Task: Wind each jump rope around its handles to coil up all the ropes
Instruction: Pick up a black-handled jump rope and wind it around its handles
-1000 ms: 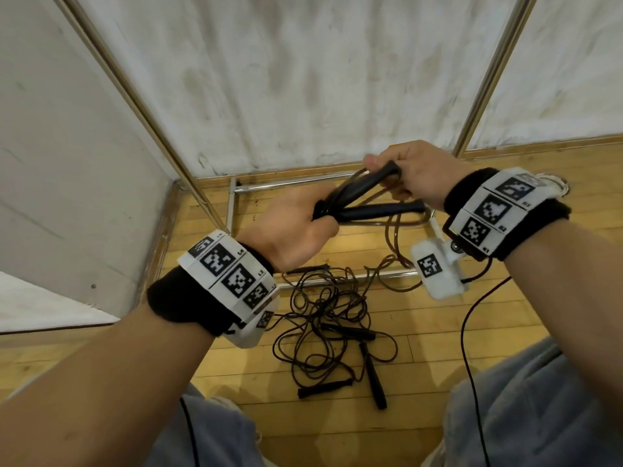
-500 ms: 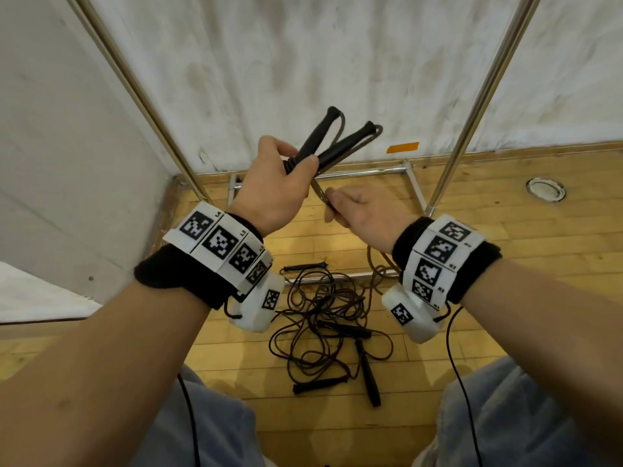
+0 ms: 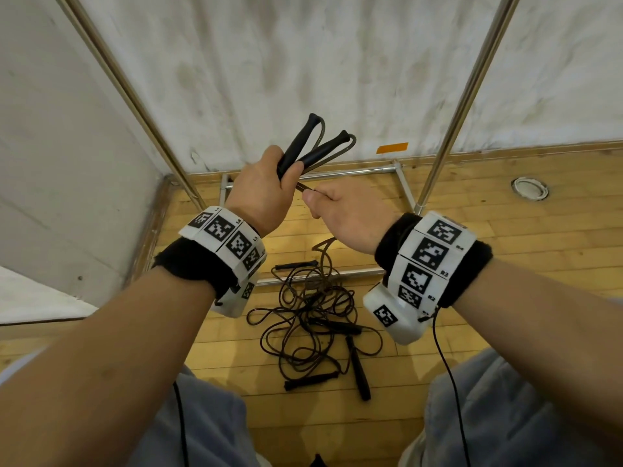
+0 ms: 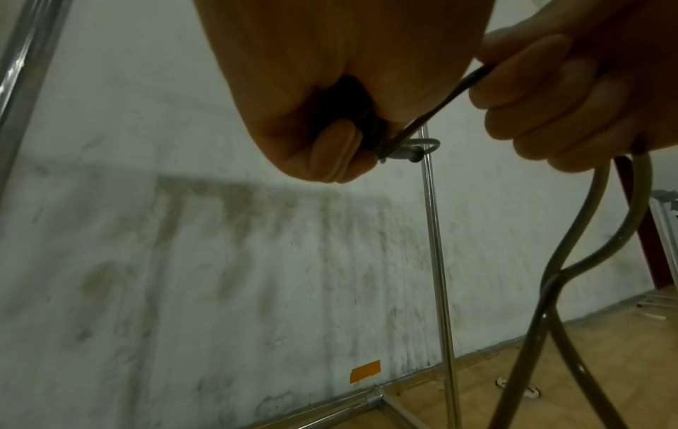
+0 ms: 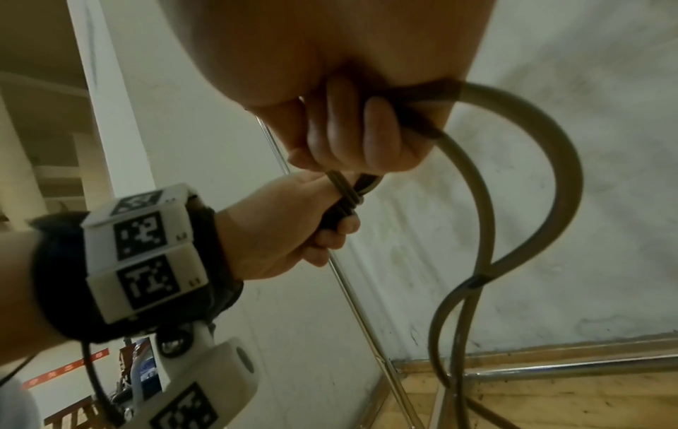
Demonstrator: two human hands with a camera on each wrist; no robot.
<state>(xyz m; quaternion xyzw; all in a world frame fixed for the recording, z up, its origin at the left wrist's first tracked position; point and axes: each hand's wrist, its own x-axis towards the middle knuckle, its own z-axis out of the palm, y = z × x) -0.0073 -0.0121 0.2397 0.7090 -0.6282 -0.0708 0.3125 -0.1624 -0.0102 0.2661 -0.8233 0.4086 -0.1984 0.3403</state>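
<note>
My left hand (image 3: pixel 266 190) grips two black jump rope handles (image 3: pixel 313 146) together, their tops fanned apart and pointing up toward the wall. The brown rope (image 3: pixel 340 153) loops out of each handle top and runs down past my left fist. My right hand (image 3: pixel 340 210) grips the doubled rope (image 5: pixel 488 209) just right of and below the left fist, drawing a short stretch (image 4: pixel 444 104) taut between the hands. The slack hangs down to the floor. A tangle of other black ropes and handles (image 3: pixel 313 318) lies on the wood floor below my wrists.
A chrome rack frame with slanted poles (image 3: pixel 462 96) and floor bars (image 3: pixel 347 171) stands against the stained white wall. An orange tape strip (image 3: pixel 392 148) marks the wall base. A round metal floor fitting (image 3: pixel 529 188) is at the right. My knees frame the bottom.
My left hand lifted the handles from level to upright. My right hand left the handle tips, dropped below the left fist and took hold of the rope there.
</note>
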